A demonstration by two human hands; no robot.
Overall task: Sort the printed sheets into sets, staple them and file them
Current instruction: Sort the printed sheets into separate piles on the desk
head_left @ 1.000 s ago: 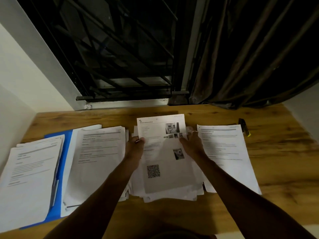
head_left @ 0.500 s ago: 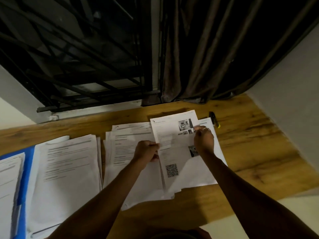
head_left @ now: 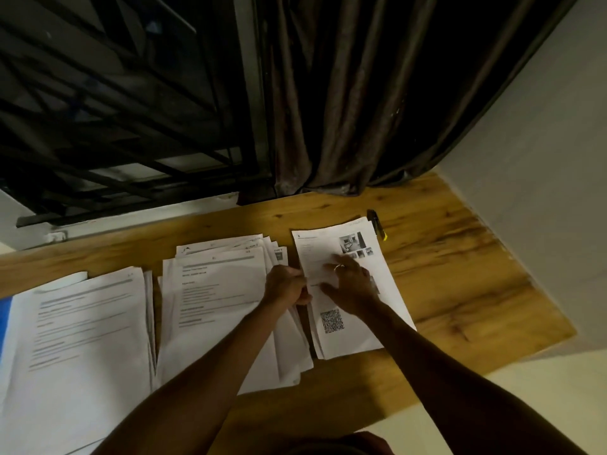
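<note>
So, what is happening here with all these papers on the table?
A person is sorting printed sheets on a wooden table. The right hand presses flat on the sheet with the QR code, and the left hand, fingers curled, seems to pinch its left edge. A middle pile and a left pile lie beside it, with a blue folder showing at the far left.

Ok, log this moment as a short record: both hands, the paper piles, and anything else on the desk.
left hand: appears to pinch the left edge of the QR sheet
right hand: fingers spread flat on the QR sheet
QR sheet: on top of the right pile
other piles: middle pile, fanned; left pile, blue folder showing at its left edge
desk: black-and-yellow pen beyond the right pile
</note>
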